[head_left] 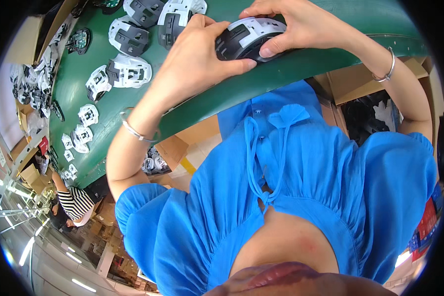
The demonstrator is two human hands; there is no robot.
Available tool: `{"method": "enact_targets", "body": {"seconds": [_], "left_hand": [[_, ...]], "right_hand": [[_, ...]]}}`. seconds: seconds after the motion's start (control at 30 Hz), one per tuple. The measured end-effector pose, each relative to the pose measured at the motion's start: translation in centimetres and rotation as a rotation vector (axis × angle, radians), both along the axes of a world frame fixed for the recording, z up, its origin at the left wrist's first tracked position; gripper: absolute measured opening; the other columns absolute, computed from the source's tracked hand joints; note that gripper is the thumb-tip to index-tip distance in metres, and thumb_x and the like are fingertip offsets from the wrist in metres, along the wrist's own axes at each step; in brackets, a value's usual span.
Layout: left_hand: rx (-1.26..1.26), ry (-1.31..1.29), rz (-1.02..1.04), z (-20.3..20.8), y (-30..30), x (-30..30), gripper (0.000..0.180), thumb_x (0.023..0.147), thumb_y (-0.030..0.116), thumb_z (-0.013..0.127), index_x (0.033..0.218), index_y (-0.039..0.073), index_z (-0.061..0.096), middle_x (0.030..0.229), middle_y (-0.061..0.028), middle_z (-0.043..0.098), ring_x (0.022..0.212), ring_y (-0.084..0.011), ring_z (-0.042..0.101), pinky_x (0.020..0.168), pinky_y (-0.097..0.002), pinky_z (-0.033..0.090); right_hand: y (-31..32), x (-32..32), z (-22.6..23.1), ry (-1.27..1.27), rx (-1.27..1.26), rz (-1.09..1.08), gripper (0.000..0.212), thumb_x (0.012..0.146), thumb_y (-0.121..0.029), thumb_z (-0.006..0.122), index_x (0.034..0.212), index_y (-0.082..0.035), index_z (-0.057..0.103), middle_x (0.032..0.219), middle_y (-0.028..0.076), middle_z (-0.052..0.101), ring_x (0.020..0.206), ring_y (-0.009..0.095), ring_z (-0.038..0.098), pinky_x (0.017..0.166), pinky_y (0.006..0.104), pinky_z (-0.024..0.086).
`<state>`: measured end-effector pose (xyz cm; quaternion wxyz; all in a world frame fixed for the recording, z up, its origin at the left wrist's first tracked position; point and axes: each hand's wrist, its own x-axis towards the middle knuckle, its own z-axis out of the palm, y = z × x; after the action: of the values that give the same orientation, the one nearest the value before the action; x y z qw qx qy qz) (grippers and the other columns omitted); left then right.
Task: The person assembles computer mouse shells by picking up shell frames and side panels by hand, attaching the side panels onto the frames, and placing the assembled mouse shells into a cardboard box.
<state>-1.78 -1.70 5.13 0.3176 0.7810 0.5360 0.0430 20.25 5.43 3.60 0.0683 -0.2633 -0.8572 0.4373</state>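
Evidently the black-and-white plastic shell (244,38) sits gripped between the left hand (197,54), curled round its left end, and the right hand (293,24), pinching its right with thumb and fingers, above a green tabletop (380,19) bearing similar shells (128,37), with cardboard boxes (348,85) below and a striped-shirted co-worker (76,202) beyond.

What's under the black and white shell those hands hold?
The green table shows around the shell; whatever's directly beneath is covered by the shell, left hand and right hand.

Loose shells (129,38) lie left of the held shell (242,37).
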Motion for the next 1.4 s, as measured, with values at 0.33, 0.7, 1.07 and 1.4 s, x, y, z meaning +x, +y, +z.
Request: {"method": "enact_targets", "body": {"seconds": [0.33, 0.7, 1.07, 1.4], "left_hand": [[-0.23, 0.003, -0.115, 0.3, 2.7, -0.3, 0.058, 0.066, 0.027, 0.083, 0.11, -0.006, 0.062, 0.089, -0.0136, 0.067, 0.077, -0.0198, 0.063, 0.075, -0.0325, 0.052], [0.196, -0.108, -0.079, 0.2, -1.3, -0.9, 0.082, 0.062, 0.038, 0.085, 0.127, 0.001, 0.052, 0.105, -0.0177, 0.064, 0.095, -0.0278, 0.063, 0.083, -0.0339, 0.05], [0.887, 0.017, 0.144, -2.9, 1.7, 0.4, 0.075, 0.073, 0.034, 0.076, 0.133, 0.002, 0.044, 0.132, -0.0221, 0.045, 0.127, -0.0397, 0.038, 0.106, -0.0492, 0.03], [0.716, 0.268, 0.211, -4.0, 5.1, -1.0, 0.076, 0.074, 0.035, 0.073, 0.139, 0.013, 0.04, 0.142, -0.0246, 0.032, 0.128, -0.0447, 0.034, 0.104, -0.0574, 0.028]], "right_hand": [[0.8, -1.2, 2.2, -0.06, -0.254, -0.038, 0.045, 0.061, -0.018, 0.08, 0.097, 0.007, 0.066, 0.087, 0.023, 0.066, 0.079, 0.03, 0.064, 0.07, 0.0339, 0.05], [-3.0, 1.5, -1.7, 0.097, 0.327, -0.086, 0.063, 0.054, -0.016, 0.075, 0.113, -0.003, 0.056, 0.108, 0.013, 0.056, 0.106, 0.033, 0.051, 0.093, 0.0425, 0.04], [7.2, 23.3, -4.7, -0.637, 1.245, -1.277, 0.061, 0.079, -0.032, 0.065, 0.134, -0.011, 0.046, 0.124, 0.018, 0.055, 0.116, 0.036, 0.05, 0.097, 0.0421, 0.043], [12.4, 0.0, -0.9, 0.085, 0.705, -0.585, 0.062, 0.073, -0.023, 0.067, 0.131, -0.011, 0.05, 0.136, 0.017, 0.046, 0.125, 0.034, 0.044, 0.105, 0.0401, 0.036]]}}
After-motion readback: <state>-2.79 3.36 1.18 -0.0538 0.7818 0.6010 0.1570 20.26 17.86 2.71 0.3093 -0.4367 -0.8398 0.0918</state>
